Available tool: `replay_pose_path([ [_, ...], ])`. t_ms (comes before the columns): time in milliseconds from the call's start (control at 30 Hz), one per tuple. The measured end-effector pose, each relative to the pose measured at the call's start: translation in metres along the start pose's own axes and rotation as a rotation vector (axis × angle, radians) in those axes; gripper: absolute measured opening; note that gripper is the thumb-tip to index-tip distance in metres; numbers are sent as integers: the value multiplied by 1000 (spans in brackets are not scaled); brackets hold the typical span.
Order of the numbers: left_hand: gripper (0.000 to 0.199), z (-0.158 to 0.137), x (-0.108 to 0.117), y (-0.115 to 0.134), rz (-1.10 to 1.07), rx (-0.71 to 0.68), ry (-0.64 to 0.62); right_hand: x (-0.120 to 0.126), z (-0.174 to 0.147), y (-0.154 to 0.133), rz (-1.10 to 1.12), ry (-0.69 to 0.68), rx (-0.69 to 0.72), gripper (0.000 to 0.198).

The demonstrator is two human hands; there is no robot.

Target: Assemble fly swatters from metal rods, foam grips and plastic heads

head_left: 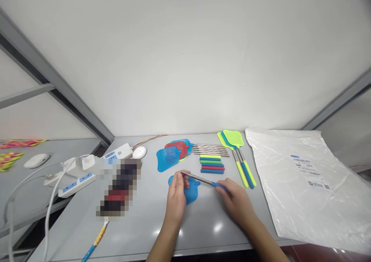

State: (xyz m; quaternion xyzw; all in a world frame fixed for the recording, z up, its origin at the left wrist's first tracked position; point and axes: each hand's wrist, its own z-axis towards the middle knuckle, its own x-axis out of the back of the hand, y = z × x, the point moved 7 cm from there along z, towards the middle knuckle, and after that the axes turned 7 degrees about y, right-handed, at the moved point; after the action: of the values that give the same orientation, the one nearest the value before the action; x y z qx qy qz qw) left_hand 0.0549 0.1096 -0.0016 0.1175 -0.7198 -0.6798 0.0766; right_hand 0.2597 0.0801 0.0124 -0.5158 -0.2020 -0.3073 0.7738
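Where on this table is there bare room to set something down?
Bare table: between pixelated object and left forearm; a narrow gap between right forearm and bag. Crowded: the back middle, with mesh heads, rods and handles.

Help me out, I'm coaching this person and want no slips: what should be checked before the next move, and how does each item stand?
1. Right grip closed on the blue handle: ok.
2. Metal rod running out of that handle: ok.
3. Left grip firm at the rod's far tip: cannot tell; it is at the tip.
4. Blue swatter head joined to the rod: not ok; it lies on the table, partly hidden by the left grip.
5. White package clear of both grips: ok.
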Motion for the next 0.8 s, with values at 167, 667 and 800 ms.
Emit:
replay_pose_path([
  [167,37,-9,-17,12,-245,51,26,-11,-7,-15,71,-83,-36,26],
  [667,40,-8,-55,64,-571,16,-26,-17,-4,-67,351,-117,-162,32],
  [800,40,-17,-59,83,-625,-4,-58,-12,-2,-80,404,-112,-184,32],
])
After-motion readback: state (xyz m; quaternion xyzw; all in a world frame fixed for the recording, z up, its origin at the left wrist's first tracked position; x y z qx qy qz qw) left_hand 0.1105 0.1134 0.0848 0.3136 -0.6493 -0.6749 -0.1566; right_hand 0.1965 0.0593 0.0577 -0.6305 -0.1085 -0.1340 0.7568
